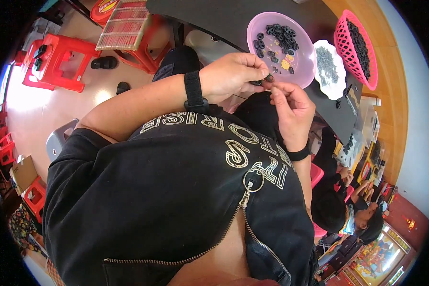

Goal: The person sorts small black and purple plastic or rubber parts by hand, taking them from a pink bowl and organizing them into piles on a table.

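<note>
My left hand, a black band on its wrist, pinches a small black part at its fingertips. Close against those fingertips, my right hand has its thumb and forefinger pressed together; whatever lies between them is too small to name. Just beyond both hands sits a lilac plastic basin. Inside it are a heap of small black ring-like parts and a few yellowish bits. To the basin's right is a white scalloped dish with many tiny grey pieces.
A pink lattice basket full of black parts stands at the right of the black table. Loose black bits lie near the dish. Red plastic stools are on the floor at left. Other people sit at lower right.
</note>
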`<state>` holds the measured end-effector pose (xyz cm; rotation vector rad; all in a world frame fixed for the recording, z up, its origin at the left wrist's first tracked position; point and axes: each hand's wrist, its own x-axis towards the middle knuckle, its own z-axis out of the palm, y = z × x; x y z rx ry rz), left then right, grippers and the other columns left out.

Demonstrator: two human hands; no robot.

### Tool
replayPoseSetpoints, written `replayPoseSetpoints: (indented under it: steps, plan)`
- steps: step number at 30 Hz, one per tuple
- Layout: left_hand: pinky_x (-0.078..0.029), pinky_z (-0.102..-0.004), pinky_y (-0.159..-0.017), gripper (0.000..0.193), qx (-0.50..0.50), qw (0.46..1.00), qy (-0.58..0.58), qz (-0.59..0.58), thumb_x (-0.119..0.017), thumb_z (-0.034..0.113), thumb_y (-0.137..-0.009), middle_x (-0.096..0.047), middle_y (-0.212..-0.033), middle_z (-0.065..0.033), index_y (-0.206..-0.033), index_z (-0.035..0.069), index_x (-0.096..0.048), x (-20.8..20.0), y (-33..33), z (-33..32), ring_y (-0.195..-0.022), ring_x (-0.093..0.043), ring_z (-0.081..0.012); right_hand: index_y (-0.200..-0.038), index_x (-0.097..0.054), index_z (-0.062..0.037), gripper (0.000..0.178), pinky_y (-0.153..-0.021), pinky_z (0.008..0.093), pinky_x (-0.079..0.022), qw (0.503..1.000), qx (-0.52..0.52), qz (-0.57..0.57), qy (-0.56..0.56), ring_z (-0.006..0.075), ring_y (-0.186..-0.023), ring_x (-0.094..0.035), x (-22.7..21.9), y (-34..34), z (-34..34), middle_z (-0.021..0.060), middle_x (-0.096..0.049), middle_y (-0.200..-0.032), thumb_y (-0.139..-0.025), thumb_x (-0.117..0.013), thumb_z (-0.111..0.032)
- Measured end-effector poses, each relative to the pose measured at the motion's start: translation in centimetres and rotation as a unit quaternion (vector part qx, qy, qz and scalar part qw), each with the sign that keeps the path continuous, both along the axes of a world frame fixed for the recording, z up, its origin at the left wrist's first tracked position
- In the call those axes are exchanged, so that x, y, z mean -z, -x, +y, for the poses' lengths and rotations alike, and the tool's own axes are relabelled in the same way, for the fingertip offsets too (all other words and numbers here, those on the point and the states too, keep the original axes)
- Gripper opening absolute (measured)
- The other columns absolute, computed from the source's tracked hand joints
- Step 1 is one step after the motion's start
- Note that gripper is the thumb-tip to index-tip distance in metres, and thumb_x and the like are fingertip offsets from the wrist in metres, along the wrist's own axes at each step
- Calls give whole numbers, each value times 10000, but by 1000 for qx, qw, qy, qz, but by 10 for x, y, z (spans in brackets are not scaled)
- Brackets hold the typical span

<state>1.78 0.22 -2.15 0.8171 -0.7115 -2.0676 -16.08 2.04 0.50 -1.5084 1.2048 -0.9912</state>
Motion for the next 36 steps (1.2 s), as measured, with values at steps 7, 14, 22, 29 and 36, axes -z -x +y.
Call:
replayPoseSetpoints:
  steps: [7, 14, 22, 29, 36]
  plan:
    - [-462, -343, -939, 177, -7, 998, 10, 58, -475, 132, -935, -544, -1056, -72, -1049, 5, -525, 8, 1, -2, -1003, -563, -161, -925, -638, -11, 152, -548, 185, -412, 976, -10, 162, 148, 45, -606, -514, 2, -4, -3, 20, -609, -751, -776, -656, 14]
    - [-465, -331, -920, 155, -6, 999, 4, 45, -464, 128, -939, -547, -1028, -64, -1029, 17, -524, 1, 2, 3, -1002, -554, -145, -867, -616, -8, 135, -519, 187, -374, 964, -15, 195, 182, 36, -582, -457, -4, -10, 0, -2, -572, -736, -751, -681, 12]
    - [-477, -290, -848, 146, 24, 998, 23, 49, -464, 145, -943, -554, -995, -42, -1009, 31, -526, 6, 1, 3, -926, -563, -113, -835, -596, -6, 131, -525, 199, -378, 961, -61, 217, 162, 58, -589, -467, -1, -9, 1, 6, -545, -719, -737, -679, 20]
    - [-534, -260, -747, 159, -1, 1000, 11, -12, -486, 149, -932, -597, -996, -109, -999, 8, -516, -14, -2, 7, -851, -625, -166, -887, -571, -30, 103, -590, 178, -431, 992, 33, -115, -32, 59, -652, -546, -2, 6, -5, 2, -593, -782, -810, -622, 16]
    - [-523, -238, -704, 128, 11, 1000, 22, -17, -516, 121, -912, -621, -893, -102, -972, 8, -519, -10, -1, 8, -791, -618, -144, -1072, -589, -6, 212, -644, 214, -445, 960, 10, -246, -131, 108, -725, -569, -1, 9, -7, 33, -620, -831, -867, -573, -56]
